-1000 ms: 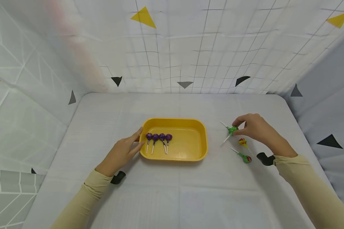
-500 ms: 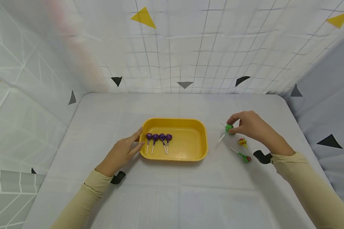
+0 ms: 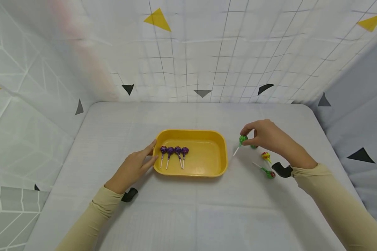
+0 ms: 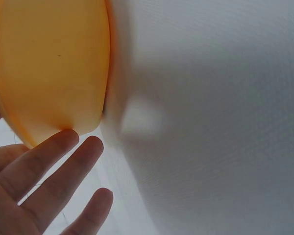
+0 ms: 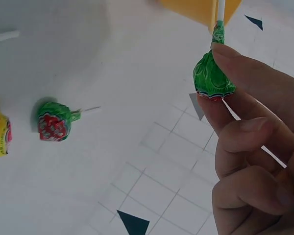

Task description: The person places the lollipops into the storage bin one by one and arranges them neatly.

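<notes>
My right hand (image 3: 268,139) pinches a green-wrapped lollipop (image 5: 213,76) by its head between thumb and fingers, the white stick slanting down toward the tray in the head view. Just beneath that hand lies a second green lollipop (image 5: 54,121), partly hidden from the head camera. The left hand (image 3: 133,167) touches the left end of a yellow tray (image 3: 207,170). Its fingers (image 4: 63,181) are spread and fairly straight against the outer wall. Several purple lollipops (image 3: 170,150) lie in a row on the tray's left side, sticks pointing toward me.
Right of the tray, a yellow-and-red lollipop (image 3: 265,156) and a green-and-red lollipop (image 3: 270,174) lie on the white-covered table (image 3: 188,216). A hanging white sheet (image 3: 194,52) with a grid pattern rises behind the table.
My right hand has moved left with the green lollipop, away from the other green one lying there. The left hand and tray have stayed put.
</notes>
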Tool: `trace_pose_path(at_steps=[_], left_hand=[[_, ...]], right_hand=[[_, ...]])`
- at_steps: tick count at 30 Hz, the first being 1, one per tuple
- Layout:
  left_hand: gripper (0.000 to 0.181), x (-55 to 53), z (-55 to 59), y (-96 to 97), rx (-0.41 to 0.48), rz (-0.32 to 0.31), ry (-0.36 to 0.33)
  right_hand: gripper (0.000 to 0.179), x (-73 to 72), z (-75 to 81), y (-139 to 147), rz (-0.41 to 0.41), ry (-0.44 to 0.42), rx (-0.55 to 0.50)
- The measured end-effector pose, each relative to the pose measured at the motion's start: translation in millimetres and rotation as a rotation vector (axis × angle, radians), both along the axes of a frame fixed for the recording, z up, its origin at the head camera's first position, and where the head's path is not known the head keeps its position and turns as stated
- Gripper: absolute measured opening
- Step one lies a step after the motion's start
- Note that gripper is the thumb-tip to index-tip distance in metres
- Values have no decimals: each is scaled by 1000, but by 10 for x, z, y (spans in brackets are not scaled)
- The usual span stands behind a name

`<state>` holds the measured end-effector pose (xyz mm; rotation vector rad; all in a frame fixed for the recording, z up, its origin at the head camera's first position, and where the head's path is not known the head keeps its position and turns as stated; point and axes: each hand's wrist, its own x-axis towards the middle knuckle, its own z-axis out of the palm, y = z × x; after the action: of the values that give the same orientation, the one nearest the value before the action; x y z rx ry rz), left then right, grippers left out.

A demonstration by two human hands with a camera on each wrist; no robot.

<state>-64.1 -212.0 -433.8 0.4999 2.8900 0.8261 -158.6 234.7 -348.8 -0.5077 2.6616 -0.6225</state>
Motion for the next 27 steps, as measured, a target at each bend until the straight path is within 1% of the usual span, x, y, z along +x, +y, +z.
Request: trace_pose_path(at_steps=[4,11,19,27], left_hand=[[65,1,-3,-1,4,3,-1],[65,2,-17,-7,6,5,0],[65,7,-14,1,8,2,2],[65,8,-10,0,9,6,1]], right_hand=[[24,2,32,-78,15,-12,-13],[24,-26,27,-208,73,37,20],[21,-34,10,-345,107,21,-1],[22,-39,-4,-494,195,49,-15]])
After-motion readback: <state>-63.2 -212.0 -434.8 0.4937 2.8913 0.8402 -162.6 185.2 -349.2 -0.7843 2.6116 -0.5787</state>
